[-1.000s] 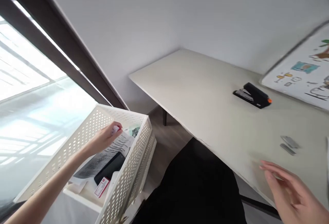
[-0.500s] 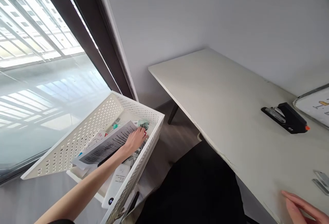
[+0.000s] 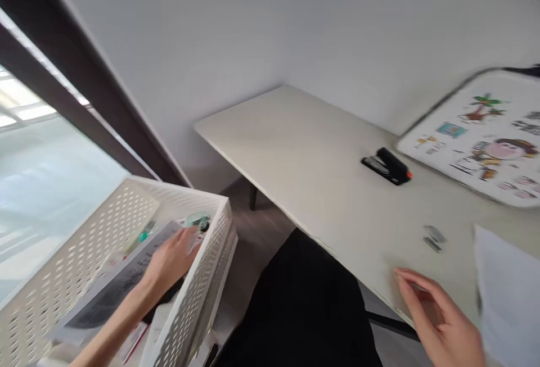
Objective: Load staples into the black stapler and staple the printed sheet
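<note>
My left hand (image 3: pixel 171 257) reaches down into a white perforated basket (image 3: pixel 211 201), fingers stretched over its contents. The fingertips are beside a small red-and-white item (image 3: pixel 194 243) and a pale green object (image 3: pixel 197 220). Printed paper (image 3: pixel 113 294) lies under the hand and forearm. My right hand (image 3: pixel 439 316) rests by the table's front edge, its thumb and forefinger tips together with nothing visible between them. Farther back on the table are small grey pieces (image 3: pixel 433 238), too blurred to name, and a black stapler (image 3: pixel 387 166) with an orange tip.
The pale table (image 3: pixel 287 153) runs along the wall. A white board or case with colourful stickers (image 3: pixel 489 142) leans at the back right, and white paper (image 3: pixel 510 294) lies at the right. A dark-framed window (image 3: pixel 37 187) is beyond the basket.
The view has swung right, bringing more of the stickered surface and the white paper into sight. My left hand stays in the basket, its fingers now nearer the right wall.
</note>
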A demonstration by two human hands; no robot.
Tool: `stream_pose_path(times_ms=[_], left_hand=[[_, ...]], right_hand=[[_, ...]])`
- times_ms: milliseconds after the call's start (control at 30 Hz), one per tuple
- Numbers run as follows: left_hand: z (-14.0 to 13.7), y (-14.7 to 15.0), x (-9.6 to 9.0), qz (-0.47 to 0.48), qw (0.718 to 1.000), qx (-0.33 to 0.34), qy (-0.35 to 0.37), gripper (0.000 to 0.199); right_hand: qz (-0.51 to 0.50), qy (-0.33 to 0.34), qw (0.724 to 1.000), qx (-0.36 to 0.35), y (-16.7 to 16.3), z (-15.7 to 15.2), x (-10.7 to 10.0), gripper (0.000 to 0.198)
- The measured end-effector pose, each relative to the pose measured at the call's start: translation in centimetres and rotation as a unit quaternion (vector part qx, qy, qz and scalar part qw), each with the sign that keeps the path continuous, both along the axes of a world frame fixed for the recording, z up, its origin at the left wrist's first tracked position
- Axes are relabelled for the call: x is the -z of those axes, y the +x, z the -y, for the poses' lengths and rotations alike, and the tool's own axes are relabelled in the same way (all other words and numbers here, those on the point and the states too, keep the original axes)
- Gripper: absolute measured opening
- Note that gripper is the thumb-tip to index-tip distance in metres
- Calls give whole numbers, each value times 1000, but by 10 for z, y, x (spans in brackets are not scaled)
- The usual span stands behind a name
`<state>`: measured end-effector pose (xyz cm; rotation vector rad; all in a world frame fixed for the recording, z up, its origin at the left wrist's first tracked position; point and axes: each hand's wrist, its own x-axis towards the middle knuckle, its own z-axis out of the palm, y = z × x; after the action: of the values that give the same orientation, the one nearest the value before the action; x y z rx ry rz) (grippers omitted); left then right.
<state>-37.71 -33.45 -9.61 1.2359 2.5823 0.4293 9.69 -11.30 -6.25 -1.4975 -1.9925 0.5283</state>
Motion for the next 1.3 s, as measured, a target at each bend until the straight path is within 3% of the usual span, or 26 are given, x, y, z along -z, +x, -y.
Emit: stream_pose_path(times_ms=[33,100,200,267,333,433,533,633,800,967,1033,1133,1200,1300], left_hand=[[-6,-2,-17,51,998,-15,24,42],[-26,2,-55,102,983,-49,147,44],[-69,35,-105,-4,964,-103,247,32],[-101,70,-123,-13,962,-17,271,26],[-131,109,-125,16,950,144,278,19],[-164,163,-114,76,898,352,252,15],[-195,201,-102,103,852,457,234,18],[-246,225,-93,103,847,438,283,15],[-360,246,-78,54,864,374,333,10],[-432,247,-83,-15,878,309,364,32],[-449,242,-93,-66,876,342,333,40],[-475,232,-112,-152,854,447,219,45],[-493,227,-123,-166,842,489,157,42],[-513,220,-135,-166,844,499,104,29]], right_hand=[[-11,-32,999,2,-4,-1,-5,37],[-36,-82,996,0,-6,-3,-10,39],[-70,-101,992,-5,-2,-4,-13,38],[-85,-96,992,-11,3,-4,-14,36],[-82,-83,993,-16,8,-6,-18,36],[-35,-25,999,-14,18,-23,-25,35],[39,55,998,15,28,-55,-29,34],[98,90,991,34,30,-90,-28,32],[174,90,978,74,17,-126,-23,24],[159,76,983,59,8,-140,-19,18],[143,87,985,40,7,-146,-17,18],[127,110,985,25,5,-154,-14,18],[116,128,984,31,5,-155,-14,18],[84,140,986,28,6,-150,-18,21]])
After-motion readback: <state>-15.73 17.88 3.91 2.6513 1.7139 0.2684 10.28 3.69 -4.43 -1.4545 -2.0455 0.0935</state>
